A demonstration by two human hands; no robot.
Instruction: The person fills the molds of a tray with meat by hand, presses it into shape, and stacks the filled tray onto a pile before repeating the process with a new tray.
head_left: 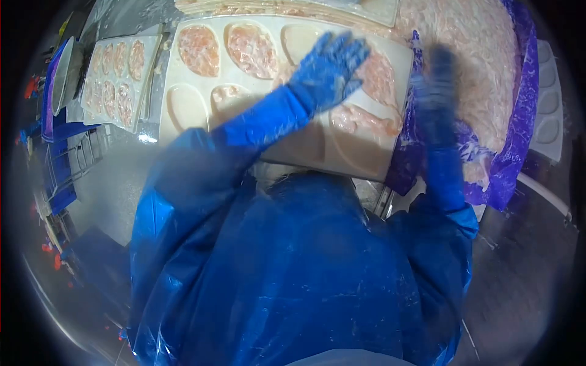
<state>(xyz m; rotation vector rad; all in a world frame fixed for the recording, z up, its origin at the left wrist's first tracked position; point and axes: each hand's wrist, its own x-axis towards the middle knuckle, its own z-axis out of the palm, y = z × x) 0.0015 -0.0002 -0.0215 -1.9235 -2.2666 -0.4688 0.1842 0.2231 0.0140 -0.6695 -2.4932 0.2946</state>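
Observation:
A white tray (171,91) with oval hollows lies in front of me. Pale pink meat (198,51) fills some hollows, and others hold little or none. Over the upper middle of the tray is my left hand (332,67), in a blue glove, palm down with its fingers spread. More meat (377,76) lies just right of it. My right hand (438,79), also gloved in blue, is smeared by motion at the left side of a large heap of pale meat (482,73) on purple sheeting (519,131). What its fingers hold, if anything, is hidden.
At the left, a smaller filled tray (91,100) rests on a metal surface (116,177), near a metal bowl (72,70) and a wire rack (82,160). Stacked trays (360,13) stand beyond the main tray. Another hollowed tray (547,113) is at the far right.

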